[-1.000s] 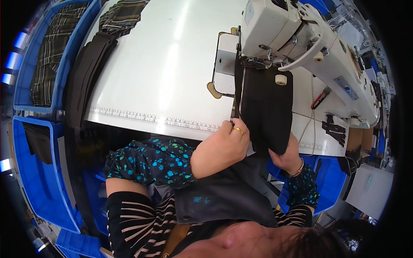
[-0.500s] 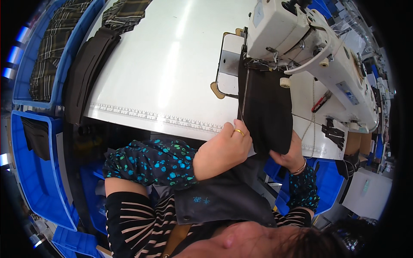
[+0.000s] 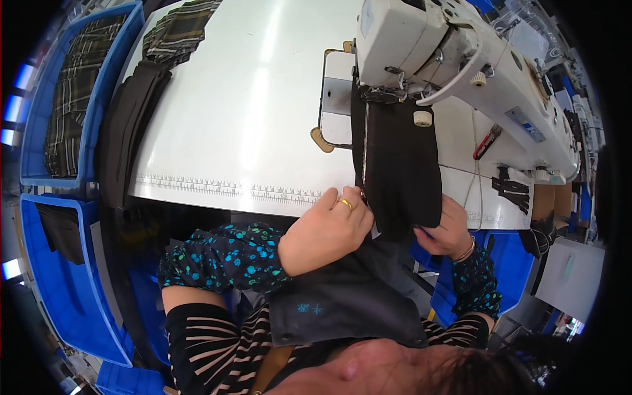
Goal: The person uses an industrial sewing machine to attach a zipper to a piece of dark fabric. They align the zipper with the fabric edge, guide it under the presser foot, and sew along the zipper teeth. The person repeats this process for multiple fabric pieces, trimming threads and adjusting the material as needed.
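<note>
A dark brown fabric panel [image 3: 401,168] with a long zipper strip [image 3: 365,148] along its left side lies under the needle area of the white sewing machine [image 3: 388,49], reaching down to the table's front edge. My left hand [image 3: 326,234], with a gold ring, is closed at the lower end of the zipper strip, pinching it. My right hand [image 3: 444,230] is closed on the lower right edge of the panel, its fingertips partly hidden by the cloth.
The white table [image 3: 243,112] carries dark fabric strips [image 3: 135,131], plaid pieces [image 3: 174,33], red snips [image 3: 486,141] and small dark pieces [image 3: 510,191]. Blue bins [image 3: 92,316] stand at the left, holding plaid and dark cloth; others sit under the table at right.
The view has shifted slightly. My right hand has moved a little rightward relative to the machine, and more of the zipper strip shows straight along the panel's left side.
</note>
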The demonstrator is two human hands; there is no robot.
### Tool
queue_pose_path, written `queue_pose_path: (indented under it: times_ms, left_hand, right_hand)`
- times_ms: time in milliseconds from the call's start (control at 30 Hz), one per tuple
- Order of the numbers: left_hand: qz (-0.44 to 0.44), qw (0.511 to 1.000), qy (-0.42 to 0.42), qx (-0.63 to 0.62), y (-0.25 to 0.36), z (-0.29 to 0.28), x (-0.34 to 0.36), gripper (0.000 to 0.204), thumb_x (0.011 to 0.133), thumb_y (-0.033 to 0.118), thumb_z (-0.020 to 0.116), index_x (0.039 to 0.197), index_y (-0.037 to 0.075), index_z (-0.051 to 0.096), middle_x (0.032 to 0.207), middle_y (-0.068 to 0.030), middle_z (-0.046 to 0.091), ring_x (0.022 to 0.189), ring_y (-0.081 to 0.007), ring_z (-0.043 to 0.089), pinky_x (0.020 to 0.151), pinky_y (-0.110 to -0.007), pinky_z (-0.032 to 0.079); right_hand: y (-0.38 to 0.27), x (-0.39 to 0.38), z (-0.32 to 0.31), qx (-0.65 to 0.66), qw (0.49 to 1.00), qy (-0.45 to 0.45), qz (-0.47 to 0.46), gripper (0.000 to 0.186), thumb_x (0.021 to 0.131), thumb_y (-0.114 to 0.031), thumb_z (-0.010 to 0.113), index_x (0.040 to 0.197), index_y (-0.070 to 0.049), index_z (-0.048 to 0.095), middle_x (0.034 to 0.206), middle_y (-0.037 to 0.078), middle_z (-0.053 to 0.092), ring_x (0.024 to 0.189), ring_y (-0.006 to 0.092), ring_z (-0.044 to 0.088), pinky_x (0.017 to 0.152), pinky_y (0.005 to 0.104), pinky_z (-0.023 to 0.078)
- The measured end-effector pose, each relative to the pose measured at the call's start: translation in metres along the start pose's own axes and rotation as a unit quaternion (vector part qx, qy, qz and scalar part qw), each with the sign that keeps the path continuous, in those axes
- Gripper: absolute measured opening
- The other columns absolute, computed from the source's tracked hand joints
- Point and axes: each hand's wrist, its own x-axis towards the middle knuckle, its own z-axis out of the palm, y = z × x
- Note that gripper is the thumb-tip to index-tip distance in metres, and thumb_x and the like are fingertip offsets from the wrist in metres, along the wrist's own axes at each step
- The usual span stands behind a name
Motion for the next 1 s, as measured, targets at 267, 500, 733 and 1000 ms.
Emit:
queue_pose_path:
  times_ms: [267,500,733,1000]
  left_hand:
    - [-0.005,1.000,-0.017,-0.019,0.003,-0.003,-0.010,0.022,0.091,0.019,0.063,0.108,0.006,0.066,0.131,-0.0177,0.073,0.111,-0.0224,0.060,0.104,-0.042,0.054]
    - [-0.009,0.997,-0.012,-0.081,-0.009,-0.004,-0.016,0.024,0.085,0.017,0.069,0.108,0.008,0.066,0.120,-0.0061,0.074,0.104,-0.0208,0.062,0.110,-0.046,0.050]
    - [-0.119,0.971,0.045,-0.201,-0.054,0.000,0.003,0.031,0.084,0.010,0.077,0.114,0.007,0.072,0.111,-0.0024,0.076,0.103,-0.0268,0.068,0.104,-0.052,0.050]
    - [-0.096,0.985,-0.064,-0.132,-0.059,0.010,0.028,0.083,0.072,0.049,0.084,0.142,0.010,0.064,0.148,-0.0016,0.062,0.130,-0.0271,0.058,0.115,-0.051,0.042]
  right_hand:
    - [-0.021,0.042,0.002,-0.018,0.987,0.122,0.104,0.021,0.082,-0.011,0.084,0.098,-0.005,0.072,0.100,0.010,0.072,0.087,0.0332,0.071,0.079,0.0411,0.060]
    - [-0.034,0.068,0.042,-0.038,0.990,-0.051,0.125,0.058,0.092,-0.035,0.075,0.144,-0.013,0.065,0.155,0.017,0.055,0.142,0.0363,0.054,0.114,0.0539,0.045]
    - [-0.036,0.065,0.044,-0.039,0.992,-0.041,0.113,0.057,0.092,-0.038,0.075,0.140,-0.010,0.066,0.153,0.021,0.056,0.140,0.0380,0.055,0.112,0.0522,0.047]
    - [-0.021,0.066,0.047,-0.052,0.995,-0.023,0.080,0.059,0.088,-0.039,0.078,0.135,-0.006,0.067,0.145,0.017,0.062,0.132,0.0354,0.060,0.112,0.0506,0.047]
